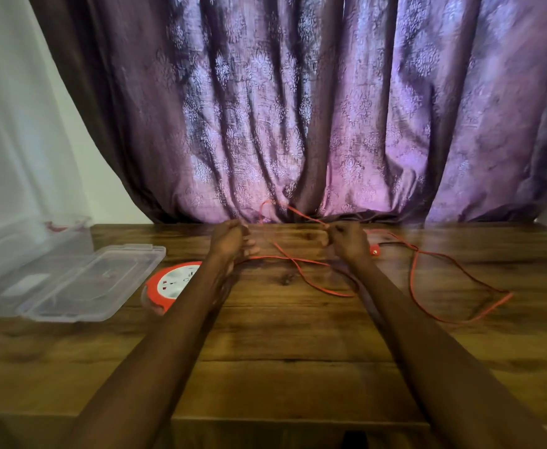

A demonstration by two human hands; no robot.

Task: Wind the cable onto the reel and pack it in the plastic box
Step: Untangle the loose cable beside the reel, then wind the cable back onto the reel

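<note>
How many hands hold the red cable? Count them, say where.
2. The left hand grips the red cable at the table's far edge; the right hand pinches it beside that.

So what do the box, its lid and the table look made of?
Box and lid: clear plastic, apparently rigid, since the table shows through them. Table: brown wood or wood-look laminate; grain and knots show, with a slight sheen. Which one, I cannot tell.

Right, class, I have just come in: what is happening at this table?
A person holds a loose red cable with both hands, the left hand and right hand raised near the table's far edge. Most of the cable lies sprawled over the wooden table. The reel lies flat beside the open plastic box, unwound.
</note>
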